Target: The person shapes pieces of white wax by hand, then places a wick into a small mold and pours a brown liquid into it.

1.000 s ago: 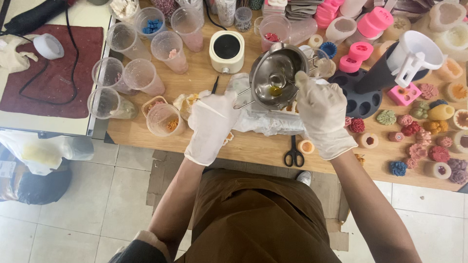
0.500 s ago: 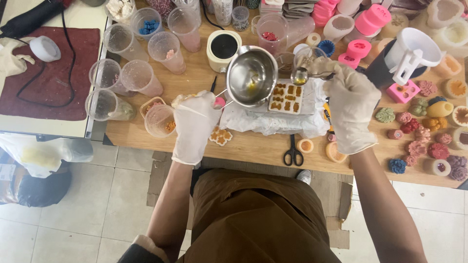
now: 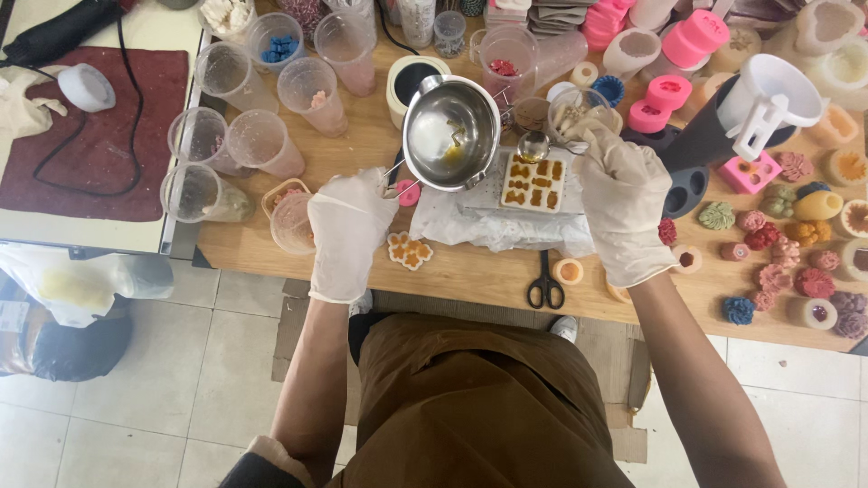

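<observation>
Both my hands wear white gloves. My left hand point(image 3: 348, 230) grips the wire handle of a steel melting pot point(image 3: 449, 133), held tilted above the wooden table point(image 3: 470, 271); a little yellow liquid lies inside it. My right hand point(image 3: 624, 203) holds a metal spoon point(image 3: 535, 145), its bowl just above the upper left corner of a white mould point(image 3: 534, 183) filled with several small orange shapes. The mould rests on crumpled white plastic point(image 3: 488, 226). A small orange flower-shaped piece point(image 3: 410, 250) lies on the table near my left hand.
Several clear plastic cups point(image 3: 262, 140) stand at the left. A small round heater point(image 3: 409, 79) sits behind the pot. Black scissors point(image 3: 544, 282) lie at the table's front edge. Pink moulds point(image 3: 669, 92), a white funnel point(image 3: 768, 95) and several coloured flower-shaped pieces point(image 3: 778, 262) crowd the right.
The pot has moved left off the mould, uncovering it. My right hand lifted the spoon out of the pot, swung right, then came back to the mould's upper left corner.
</observation>
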